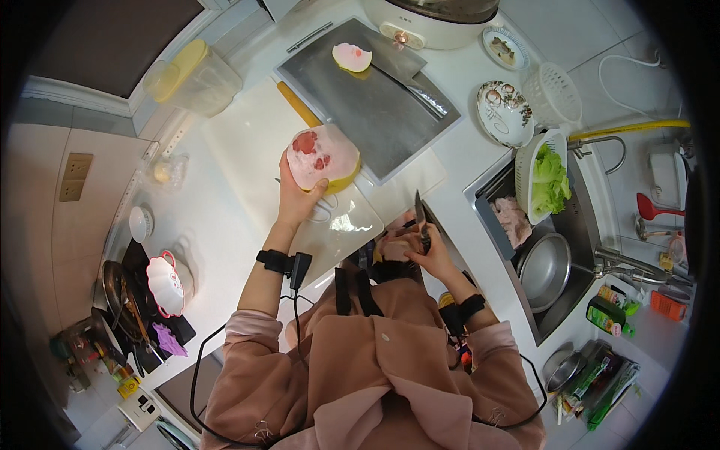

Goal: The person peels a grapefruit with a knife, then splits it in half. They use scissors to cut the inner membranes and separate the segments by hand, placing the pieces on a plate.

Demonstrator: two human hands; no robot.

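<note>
My left hand (301, 194) grips a partly cut pomelo (324, 157) with yellow rind, its pale pith and patches of red flesh facing up. In my right hand (436, 253) is a small knife (421, 216), its blade pointing away from me, over an opening at the counter's edge where pieces of pale peel (394, 247) lie. A cut slice of rind (352, 57) rests on the grey metal cutting board (365, 107), beside a broad-bladed cleaver (402, 67). A yellow handle (298, 103) shows behind the pomelo.
At the right, the sink (585, 225) holds a metal bowl (544, 272) and a white basket (523, 174) of lettuce. A floral plate (505, 114) stands behind it. Pans (121, 304) and a scalloped white pot (166, 284) are at the left, a plastic container (197, 79) at the back left.
</note>
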